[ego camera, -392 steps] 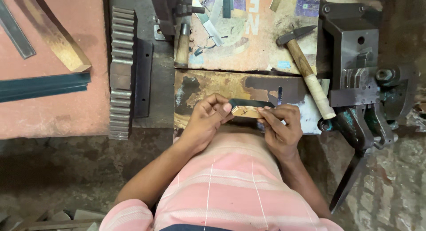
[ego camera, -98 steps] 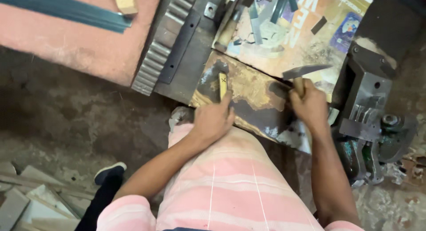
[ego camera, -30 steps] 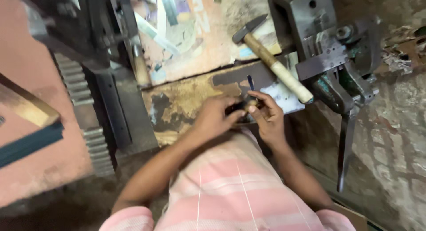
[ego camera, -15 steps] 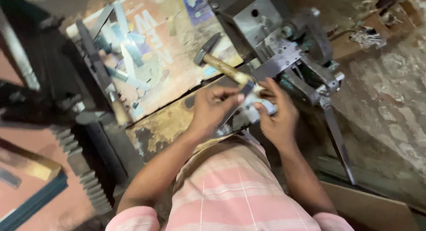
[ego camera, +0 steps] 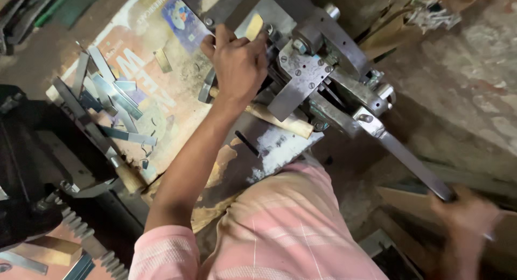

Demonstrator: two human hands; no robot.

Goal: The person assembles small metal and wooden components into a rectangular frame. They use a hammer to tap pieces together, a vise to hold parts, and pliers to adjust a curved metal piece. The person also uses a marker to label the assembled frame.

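The right hand, nearest the camera and blurred, seems to have its fingers curled around the end of the long steel lever, which runs up from them to the hand press. Farther off, the left hand rests on the press bed, fingers bent and close together, fingertips pinching a small brass-coloured strip. A wooden hammer handle lies just below that wrist; cut metal strips are scattered well left of the fingers.

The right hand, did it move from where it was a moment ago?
Yes. The right hand left the spot beside the left hand on the bench and went out to the far end of the press's long lever, which it now grips.
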